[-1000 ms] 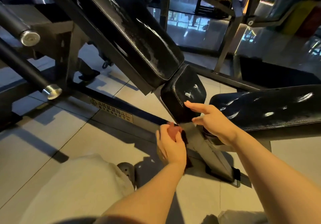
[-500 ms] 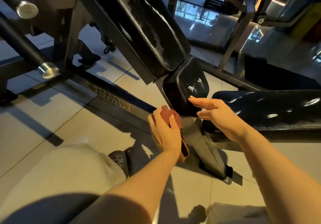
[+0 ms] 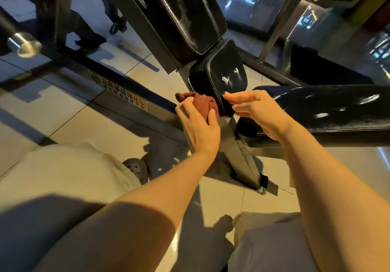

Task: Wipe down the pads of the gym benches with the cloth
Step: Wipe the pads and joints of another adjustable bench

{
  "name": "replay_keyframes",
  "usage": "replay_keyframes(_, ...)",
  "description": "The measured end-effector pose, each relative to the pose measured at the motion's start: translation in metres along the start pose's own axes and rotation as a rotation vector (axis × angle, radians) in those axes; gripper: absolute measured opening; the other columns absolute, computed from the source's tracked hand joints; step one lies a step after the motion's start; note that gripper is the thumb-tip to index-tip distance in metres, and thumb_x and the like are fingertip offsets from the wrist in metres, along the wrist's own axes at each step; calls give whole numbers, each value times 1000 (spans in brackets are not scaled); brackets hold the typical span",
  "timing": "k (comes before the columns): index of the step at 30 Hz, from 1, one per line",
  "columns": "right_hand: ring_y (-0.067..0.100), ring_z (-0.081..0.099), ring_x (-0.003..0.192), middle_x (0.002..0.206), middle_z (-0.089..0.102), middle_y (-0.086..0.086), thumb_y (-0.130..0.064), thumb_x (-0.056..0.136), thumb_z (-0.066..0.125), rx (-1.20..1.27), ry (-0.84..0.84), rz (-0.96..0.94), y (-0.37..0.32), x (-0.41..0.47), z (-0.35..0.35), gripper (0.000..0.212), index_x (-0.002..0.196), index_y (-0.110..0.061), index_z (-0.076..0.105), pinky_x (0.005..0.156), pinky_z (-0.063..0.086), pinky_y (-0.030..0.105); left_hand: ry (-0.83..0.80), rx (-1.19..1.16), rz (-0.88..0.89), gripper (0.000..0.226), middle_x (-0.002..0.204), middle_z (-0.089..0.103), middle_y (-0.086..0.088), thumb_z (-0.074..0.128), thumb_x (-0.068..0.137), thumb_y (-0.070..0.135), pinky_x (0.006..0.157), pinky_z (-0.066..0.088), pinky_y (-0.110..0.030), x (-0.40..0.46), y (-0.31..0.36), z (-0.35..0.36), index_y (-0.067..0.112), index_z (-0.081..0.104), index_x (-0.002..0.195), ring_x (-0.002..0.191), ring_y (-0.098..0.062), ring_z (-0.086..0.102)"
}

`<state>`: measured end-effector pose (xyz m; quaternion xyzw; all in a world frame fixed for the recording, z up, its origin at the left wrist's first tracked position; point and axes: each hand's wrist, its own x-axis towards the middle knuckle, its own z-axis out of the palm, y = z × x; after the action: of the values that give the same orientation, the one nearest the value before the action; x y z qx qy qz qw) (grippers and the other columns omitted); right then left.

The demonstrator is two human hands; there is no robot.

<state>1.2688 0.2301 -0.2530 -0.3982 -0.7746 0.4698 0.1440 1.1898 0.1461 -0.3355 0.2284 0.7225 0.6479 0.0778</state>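
My left hand [image 3: 198,124] grips a bunched reddish-brown cloth [image 3: 201,103] against the lower left edge of the small black seat pad [image 3: 219,75]. My right hand [image 3: 257,111] has its fingers stretched out, and the fingertips touch the front edge of that same seat pad. Above the seat pad slants the long black back pad [image 3: 181,12], shiny and worn. To the right lies another black bench pad [image 3: 329,105], running off the frame's edge.
A dark steel frame rail [image 3: 118,86] with a lettered plate crosses the tiled floor [image 3: 69,124]. A metal support leg [image 3: 238,155] drops below the seat. A chrome-tipped bar [image 3: 23,44] sticks out at the left. My knees in light trousers fill the bottom.
My left hand has carried the cloth up from beside the support leg to the seat pad's lower edge. My right hand has stayed at the pad's front edge. The camera has moved closer.
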Motion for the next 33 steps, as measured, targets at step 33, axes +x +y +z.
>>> replay_keyframes(33, 0, 46, 121, 134, 58, -9, -1, 92, 57, -167, -2, -8, -4, 1, 4, 39, 125, -21, 64, 98, 30, 20, 50, -28, 213, 48, 135, 38, -4, 59, 89, 7, 90, 47, -21, 38, 8, -12, 19, 45, 133, 120, -19, 47)
